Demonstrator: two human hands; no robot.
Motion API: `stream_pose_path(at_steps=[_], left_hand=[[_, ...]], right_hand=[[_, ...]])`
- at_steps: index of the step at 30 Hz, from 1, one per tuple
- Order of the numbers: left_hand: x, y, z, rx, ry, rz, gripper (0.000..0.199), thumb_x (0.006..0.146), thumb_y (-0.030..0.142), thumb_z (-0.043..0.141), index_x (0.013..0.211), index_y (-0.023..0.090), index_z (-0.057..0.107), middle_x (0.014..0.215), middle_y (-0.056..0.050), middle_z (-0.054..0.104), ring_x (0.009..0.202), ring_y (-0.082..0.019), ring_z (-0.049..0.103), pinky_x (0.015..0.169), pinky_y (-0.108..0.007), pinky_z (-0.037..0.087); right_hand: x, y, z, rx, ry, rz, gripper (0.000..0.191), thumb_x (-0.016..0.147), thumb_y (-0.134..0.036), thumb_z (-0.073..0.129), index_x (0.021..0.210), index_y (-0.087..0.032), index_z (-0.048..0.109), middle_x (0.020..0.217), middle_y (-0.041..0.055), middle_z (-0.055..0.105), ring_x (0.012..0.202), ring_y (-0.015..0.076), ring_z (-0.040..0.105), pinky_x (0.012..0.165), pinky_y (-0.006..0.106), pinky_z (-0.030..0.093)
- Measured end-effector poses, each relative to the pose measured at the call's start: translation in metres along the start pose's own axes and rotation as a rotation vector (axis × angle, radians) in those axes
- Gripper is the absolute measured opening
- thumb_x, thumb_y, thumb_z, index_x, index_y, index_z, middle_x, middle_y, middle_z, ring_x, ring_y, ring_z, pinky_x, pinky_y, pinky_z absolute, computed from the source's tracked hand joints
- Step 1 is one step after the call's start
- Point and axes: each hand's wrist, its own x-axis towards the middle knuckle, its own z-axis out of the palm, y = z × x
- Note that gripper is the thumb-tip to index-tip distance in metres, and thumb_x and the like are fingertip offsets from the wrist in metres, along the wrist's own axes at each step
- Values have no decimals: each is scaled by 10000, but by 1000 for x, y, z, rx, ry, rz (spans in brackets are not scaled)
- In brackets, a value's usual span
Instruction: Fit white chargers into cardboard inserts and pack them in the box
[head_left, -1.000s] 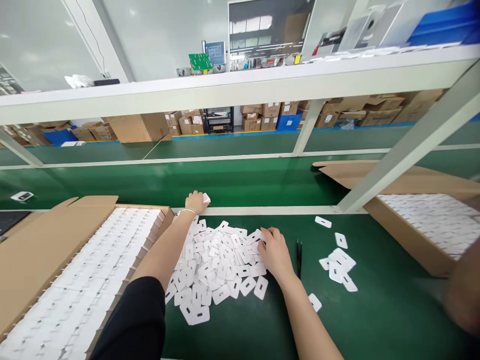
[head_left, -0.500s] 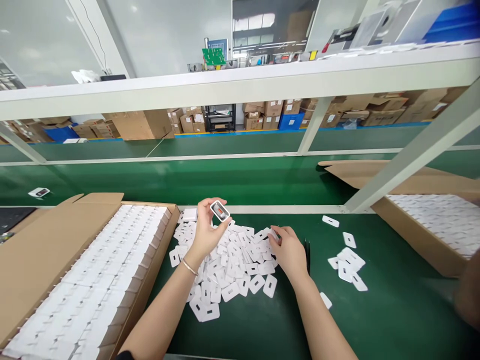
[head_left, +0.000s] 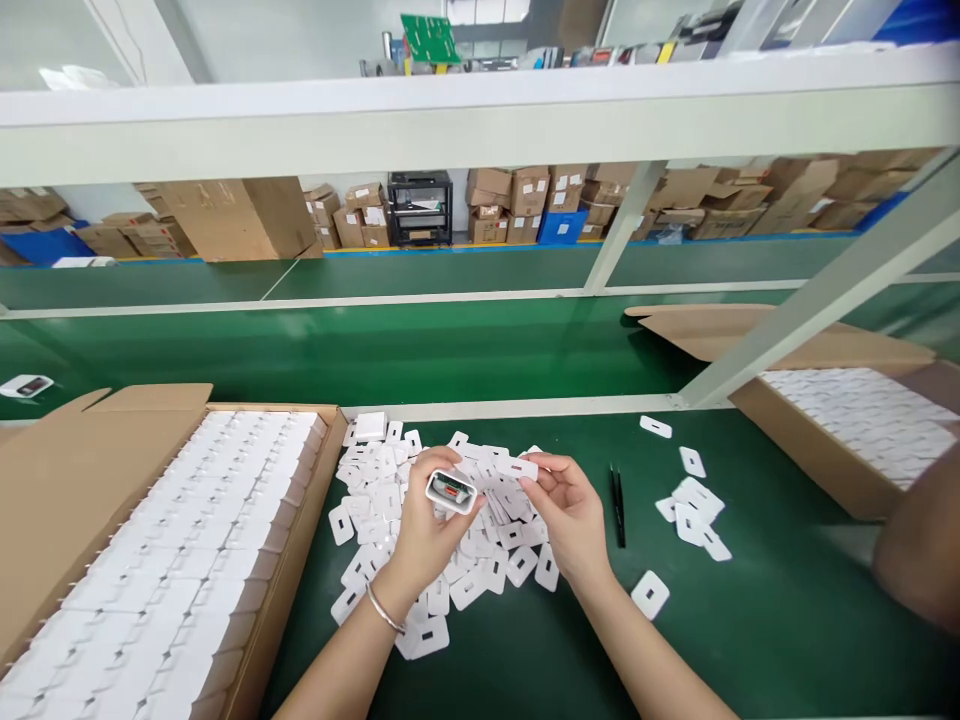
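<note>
My left hand (head_left: 429,520) grips a small white plastic housing (head_left: 451,492), its open end turned up toward me so that a green board and something reddish show inside. Between the thumb and fingers of my right hand (head_left: 571,510) is a flat white cover plate (head_left: 516,467) with a small slot, held just right of the housing and apart from it. Under both hands spreads a heap of similar white plates (head_left: 472,590). Black tweezers (head_left: 617,507) lie on the green table to the right of my right hand.
A cardboard box (head_left: 330,440) with rows of white pieces stands at left, another box (head_left: 817,450) at right. Several loose plates (head_left: 697,500) lie right of the tweezers. A slanted white post (head_left: 810,285) rises at right. Another person's blurred arm (head_left: 919,540) is at the right edge.
My right hand has lifted a cover plate off the heap and brought it left, near the housing. My left hand has lowered and tilted the housing. The camera view has tipped downward.
</note>
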Motion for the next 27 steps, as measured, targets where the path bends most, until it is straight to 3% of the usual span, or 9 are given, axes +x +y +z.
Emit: stream_pose_path(at_steps=[6, 9, 12, 15, 18, 22, 27], left_hand=[[-12, -9, 9, 141, -105, -95, 390, 888, 232, 726, 1212, 294, 518, 1123, -72, 581, 1044, -266, 600, 863, -420, 507], [-12, -9, 12, 186, -160, -100, 402, 895, 207, 689, 1246, 296, 514, 1151, -87, 572, 1081, -286, 582, 891, -451, 507], [-12, -6, 13, 141, -193, -74, 409, 904, 188, 647, 1268, 299, 498, 1196, -106, 540, 1149, -303, 558, 961, -494, 493], [-14, -1, 12, 54, -260, -53, 425, 937, 208, 586, 1333, 304, 464, 1253, -118, 495, 1212, -306, 523, 1022, -513, 467], [-17, 2, 9, -67, -331, -82, 388, 1003, 339, 502, 1385, 308, 440, 1300, -123, 452, 1240, -306, 498, 1050, -516, 444], [-19, 1, 9, -167, -289, -159, 354, 1039, 516, 381, 1291, 299, 501, 1255, -98, 456, 1199, -293, 498, 1046, -502, 434], [-17, -3, 10, -123, -224, -134, 405, 1063, 540, 252, 1198, 283, 535, 1195, -76, 468, 1164, -269, 494, 1052, -484, 416]], right_hand=[[-11, -9, 5, 146, -141, -104, 216, 857, -279, 799, 1022, -279, 659, 1067, 44, 678, 904, 190, 710, 763, 339, 591], [-13, -7, 5, 99, -204, -137, 220, 863, -264, 789, 1044, -290, 666, 1096, 51, 659, 968, 210, 683, 806, 366, 583], [-14, -3, 6, -16, -227, -179, 214, 861, -251, 786, 1036, -294, 671, 1069, 46, 622, 1044, 224, 625, 887, 385, 548], [-15, -1, 8, -117, -246, -200, 200, 871, -246, 775, 1025, -292, 657, 1033, 37, 585, 947, 202, 587, 831, 359, 525], [-16, -1, 9, -171, -259, -235, 195, 886, -249, 764, 1037, -287, 647, 1045, 35, 567, 822, 169, 553, 759, 342, 510], [-17, -3, 7, -222, -262, -324, 195, 893, -231, 758, 1041, -277, 640, 1025, 34, 570, 781, 161, 565, 746, 355, 511], [-15, -5, 5, -288, -280, -419, 234, 880, -199, 774, 1055, -274, 637, 977, 29, 589, 872, 195, 608, 782, 369, 519]])
